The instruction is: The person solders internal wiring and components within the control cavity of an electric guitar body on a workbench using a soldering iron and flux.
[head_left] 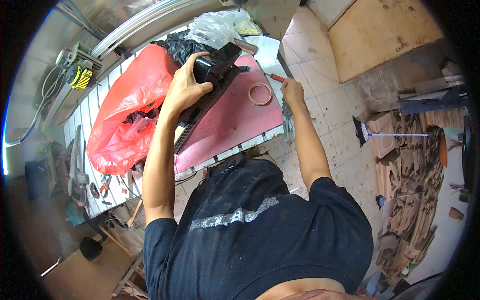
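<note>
My left hand (186, 86) grips a glossy black device with a slotted edge (216, 67), its thumb and fingers spread around the casing. The device stands tilted on a pink mat (230, 117) on the bench. To the right, past the mat's edge, my right hand (293, 93) is closed around the orange-red handle of a screwdriver (278, 78). Its short shaft points left, apart from the device. Between the hands lies a thin tan roll of tape (260, 94), flat on the mat. A green-and-black handle (243, 68) shows beside the device.
A large red plastic bag (131, 100) lies left of the device, with black (177, 49) and clear plastic bags (212, 26) behind. Pliers (105, 186) rest at the bench's left end. Scrap wood (407, 200) is piled on the floor at right, near a large board (385, 37).
</note>
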Tool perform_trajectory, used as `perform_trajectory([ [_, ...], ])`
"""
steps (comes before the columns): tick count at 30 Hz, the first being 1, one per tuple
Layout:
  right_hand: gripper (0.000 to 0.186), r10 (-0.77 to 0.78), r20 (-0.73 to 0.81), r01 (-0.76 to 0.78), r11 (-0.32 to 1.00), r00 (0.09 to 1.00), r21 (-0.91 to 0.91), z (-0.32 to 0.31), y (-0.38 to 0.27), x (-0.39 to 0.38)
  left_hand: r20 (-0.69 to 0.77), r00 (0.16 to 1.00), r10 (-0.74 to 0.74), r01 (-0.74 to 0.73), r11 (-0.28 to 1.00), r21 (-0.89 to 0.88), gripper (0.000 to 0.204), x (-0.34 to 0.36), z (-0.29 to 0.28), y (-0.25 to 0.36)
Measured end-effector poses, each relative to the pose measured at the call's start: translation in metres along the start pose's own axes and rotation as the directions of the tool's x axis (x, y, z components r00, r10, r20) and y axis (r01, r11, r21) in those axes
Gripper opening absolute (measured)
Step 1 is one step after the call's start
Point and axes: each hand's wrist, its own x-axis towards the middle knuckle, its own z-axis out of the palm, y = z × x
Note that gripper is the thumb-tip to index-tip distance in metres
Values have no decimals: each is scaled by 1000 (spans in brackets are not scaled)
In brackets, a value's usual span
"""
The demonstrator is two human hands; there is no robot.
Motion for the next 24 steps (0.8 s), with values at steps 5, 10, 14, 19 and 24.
perform_trajectory([
  [5,12,84,-5,-84,996,996,9,-7,8,3,23,999,-31,31,1000,-3,75,2,0,5],
  [10,20,163,-99,-162,987,982,17,-3,25,8,-32,999,43,-41,998,50,74,4,3,1],
  [14,24,340,-12,-335,929,940,156,-13,23,2,10,1000,-22,22,1000,-4,75,1,1,5],
  [19,31,390,-55,-375,910,919,178,-11,33,-5,-47,996,75,-74,997,20,74,3,3,-2],
  [24,35,378,-70,-344,895,923,284,-2,50,-1,-10,999,33,-33,999,11,75,2,1,5],
])
